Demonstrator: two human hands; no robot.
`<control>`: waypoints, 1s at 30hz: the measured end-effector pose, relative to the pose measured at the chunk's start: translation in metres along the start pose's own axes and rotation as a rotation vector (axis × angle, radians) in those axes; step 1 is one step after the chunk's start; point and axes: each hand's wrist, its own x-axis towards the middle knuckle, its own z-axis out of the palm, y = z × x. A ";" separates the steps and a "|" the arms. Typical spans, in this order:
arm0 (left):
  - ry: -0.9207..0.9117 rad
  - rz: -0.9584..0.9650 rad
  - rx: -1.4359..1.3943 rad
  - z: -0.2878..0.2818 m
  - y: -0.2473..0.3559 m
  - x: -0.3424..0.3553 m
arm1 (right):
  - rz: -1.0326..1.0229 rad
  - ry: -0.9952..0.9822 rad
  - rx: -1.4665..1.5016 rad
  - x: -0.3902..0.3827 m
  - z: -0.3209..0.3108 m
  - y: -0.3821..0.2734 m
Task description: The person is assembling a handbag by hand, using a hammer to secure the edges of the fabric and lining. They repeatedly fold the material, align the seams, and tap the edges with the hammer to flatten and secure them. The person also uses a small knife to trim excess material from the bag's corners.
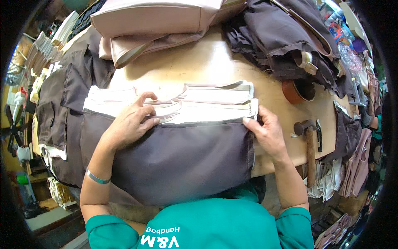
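In front of me lies a dark fabric lining piece (186,153), its lower part hanging over the table's near edge. Along its top runs a pale cream strip (215,110) with folded edges and a row of small notched flaps near the middle. My left hand (132,124) rests on the strip's left half, fingers apart and bent, holding nothing. At the right end, my right hand (268,132) pinches the corner where the strip meets the dark cloth, thumb on top. Its other fingers are partly hidden beneath the edge.
Pale pink bag pieces (157,20) are heaped at the far side of the wooden table (182,66). Dark fabric pieces (282,33) pile up at far right, above a brown round container (297,91). A hammer (309,145) lies at right beside a black-handled tool (319,137).
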 end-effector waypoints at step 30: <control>0.448 0.033 -0.013 0.036 0.023 0.053 | -0.059 0.196 -0.219 0.035 -0.001 0.004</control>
